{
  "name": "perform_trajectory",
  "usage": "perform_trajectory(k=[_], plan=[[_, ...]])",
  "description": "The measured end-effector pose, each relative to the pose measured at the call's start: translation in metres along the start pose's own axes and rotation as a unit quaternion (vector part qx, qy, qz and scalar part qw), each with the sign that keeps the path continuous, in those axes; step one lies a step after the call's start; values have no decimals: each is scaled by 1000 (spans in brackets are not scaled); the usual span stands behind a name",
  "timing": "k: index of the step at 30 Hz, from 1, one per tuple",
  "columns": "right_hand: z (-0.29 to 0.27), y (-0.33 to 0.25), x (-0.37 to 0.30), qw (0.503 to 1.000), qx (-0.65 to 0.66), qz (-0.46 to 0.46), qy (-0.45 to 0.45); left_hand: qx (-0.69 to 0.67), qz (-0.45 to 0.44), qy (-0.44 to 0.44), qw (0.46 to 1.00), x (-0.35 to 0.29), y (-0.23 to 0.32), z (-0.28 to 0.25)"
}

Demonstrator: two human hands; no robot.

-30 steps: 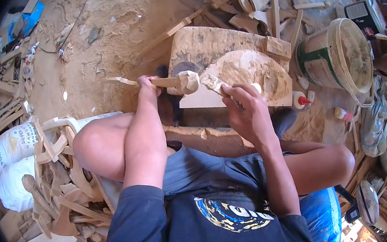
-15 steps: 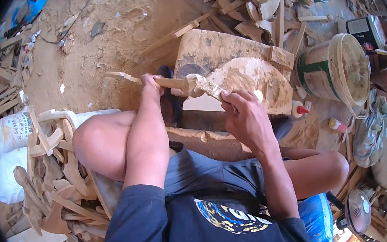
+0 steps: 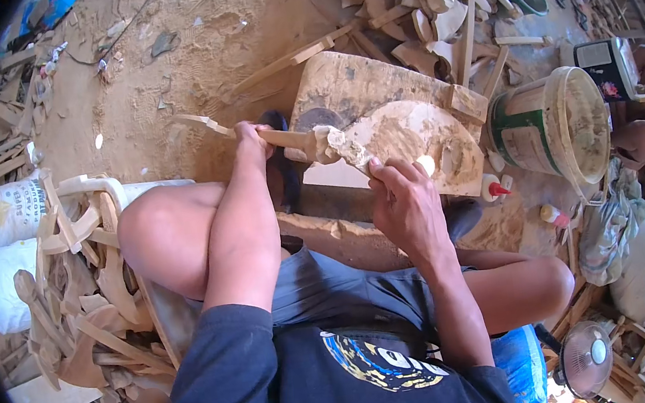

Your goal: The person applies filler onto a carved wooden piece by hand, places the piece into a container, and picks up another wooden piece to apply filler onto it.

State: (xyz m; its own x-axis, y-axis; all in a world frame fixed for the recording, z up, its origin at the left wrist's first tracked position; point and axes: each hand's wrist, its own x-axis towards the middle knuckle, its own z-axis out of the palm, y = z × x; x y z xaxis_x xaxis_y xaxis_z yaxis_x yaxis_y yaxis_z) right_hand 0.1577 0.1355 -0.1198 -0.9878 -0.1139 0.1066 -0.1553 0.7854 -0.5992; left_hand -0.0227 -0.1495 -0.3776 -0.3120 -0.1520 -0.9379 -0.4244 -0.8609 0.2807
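Observation:
My left hand (image 3: 250,136) is wrapped round a long pale wooden piece (image 3: 286,137), which lies slantwise over the near left part of a wooden work block (image 3: 340,78). A thin curved end of the piece points out to the left. Its right end is thicker and roughly carved, with knobbly shapes. At that carved end my right hand (image 3: 410,203) is closed, thumb and fingers pressed together. Beside its knuckles shows a pale round end (image 3: 425,165) of something; the rest is hidden by the fingers.
Right of the block stand a glue bottle (image 3: 495,187) with a red tip and a stained bucket (image 3: 547,125). Wood offcuts (image 3: 445,17) heap up beyond it. At left lie white sacks (image 3: 9,272) and curved wooden parts (image 3: 91,222). A small fan (image 3: 586,358) is at lower right.
My right hand has shifted slightly toward me and left at the carved end, its fingers a little changed. My left hand keeps its hold. The whole view has moved slightly.

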Motion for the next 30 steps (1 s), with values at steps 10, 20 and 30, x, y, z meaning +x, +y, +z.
perform_trajectory(k=[10, 20, 30], plan=[[-26, 6, 16, 991, -99, 19, -82, 14, -10, -14, 1000, -4, -8, 1], [-43, -11, 17, 987, -122, -37, -102, -30, 41, -34, 998, 14, -3, 3], [-43, 59, -39, 997, -41, 55, 22, -32, 258, -98, 961, -108, -5, 60]])
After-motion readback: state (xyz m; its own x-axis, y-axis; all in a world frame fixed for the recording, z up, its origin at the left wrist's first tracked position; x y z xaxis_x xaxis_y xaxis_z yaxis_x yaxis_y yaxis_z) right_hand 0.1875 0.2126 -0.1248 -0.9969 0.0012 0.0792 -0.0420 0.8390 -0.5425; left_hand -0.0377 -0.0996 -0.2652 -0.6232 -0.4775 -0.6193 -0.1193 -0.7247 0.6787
